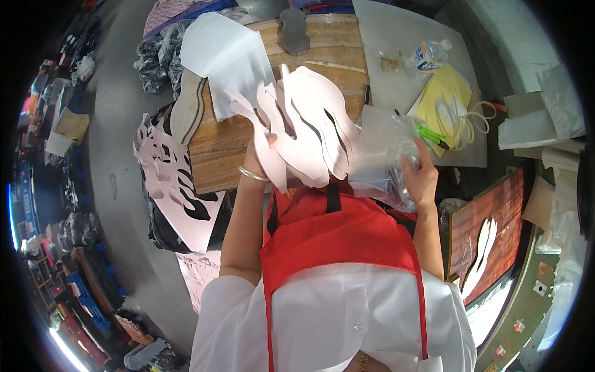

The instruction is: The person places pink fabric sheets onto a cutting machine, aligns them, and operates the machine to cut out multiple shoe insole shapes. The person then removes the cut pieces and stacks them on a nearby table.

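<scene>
A thick bunch of pale pink, wavy cut-out pieces [310, 133] fans out over the wooden board. My left hand [263, 149] is closed on its left side, thumb on top and the other fingers hidden under the pieces. A transparent plastic bag [384, 146] lies just right of the bunch, crumpled and partly blurred. My right hand [423, 177] grips the right edge of that bag between thumb and fingers. Beyond the bunch, a translucent white sheet [229, 59] lies on the board's left corner. A green-handled tool [431, 133] sits beside the bag.
The wooden board [214, 155] carries a dark sole-shaped template [294, 32]. Yellow sheets [443, 102], looped cord [476, 127] and a plastic bottle [432, 54] lie at the right. Pink cut-out scrap [173, 204] hangs at the left. White strips [480, 260] rest on a reddish board [505, 211].
</scene>
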Tool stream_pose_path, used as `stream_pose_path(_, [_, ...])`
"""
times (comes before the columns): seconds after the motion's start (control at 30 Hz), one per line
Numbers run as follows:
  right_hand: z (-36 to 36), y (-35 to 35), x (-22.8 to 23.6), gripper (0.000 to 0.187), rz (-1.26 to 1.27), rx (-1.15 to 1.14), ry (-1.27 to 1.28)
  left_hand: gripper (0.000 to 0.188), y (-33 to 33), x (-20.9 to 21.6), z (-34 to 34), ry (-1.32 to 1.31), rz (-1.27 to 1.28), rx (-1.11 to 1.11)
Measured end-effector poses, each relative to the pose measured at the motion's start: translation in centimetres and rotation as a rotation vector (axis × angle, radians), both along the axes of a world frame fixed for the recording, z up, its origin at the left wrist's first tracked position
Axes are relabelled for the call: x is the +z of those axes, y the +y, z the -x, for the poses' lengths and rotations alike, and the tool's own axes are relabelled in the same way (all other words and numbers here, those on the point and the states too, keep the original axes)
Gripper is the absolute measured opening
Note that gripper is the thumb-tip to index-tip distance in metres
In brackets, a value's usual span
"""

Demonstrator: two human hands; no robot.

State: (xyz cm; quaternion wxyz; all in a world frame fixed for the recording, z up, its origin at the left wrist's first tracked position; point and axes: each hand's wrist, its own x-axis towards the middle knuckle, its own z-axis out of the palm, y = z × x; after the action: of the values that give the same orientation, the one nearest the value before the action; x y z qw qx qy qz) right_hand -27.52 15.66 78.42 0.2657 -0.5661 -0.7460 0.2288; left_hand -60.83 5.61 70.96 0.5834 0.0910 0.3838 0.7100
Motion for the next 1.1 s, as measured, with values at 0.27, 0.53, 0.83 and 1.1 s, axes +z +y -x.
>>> stream_pose_path(0.27, [9.6, -4.1, 0.4, 0.062, 0.078, 0.93, -0.546, 0.051, 0.3, -0.6, 2.0, -0.122, -0.09, -0.047])
stream_pose_path(0.53, [11.8, -4.5, -2.1, 0.063, 0.376, 0.981, -0.766, 0.048, 0.7, -1.1, 2.3, -0.139, -0.129, -0.121])
stream_pose_path(0.83, [10.5, -4.1, -1.4, 0.043, 0.567, 0.943, -0.505, 0.054, 0.6, -2.5, 2.2, -0.24, -0.197, -0.129])
stream_pose_path(1.1, [6.3, -2.2, 1.9, 0.041, 0.397, 0.658, -0.375, 0.045, -1.3, -1.8, 1.1, 0.157, 0.018, -0.099])
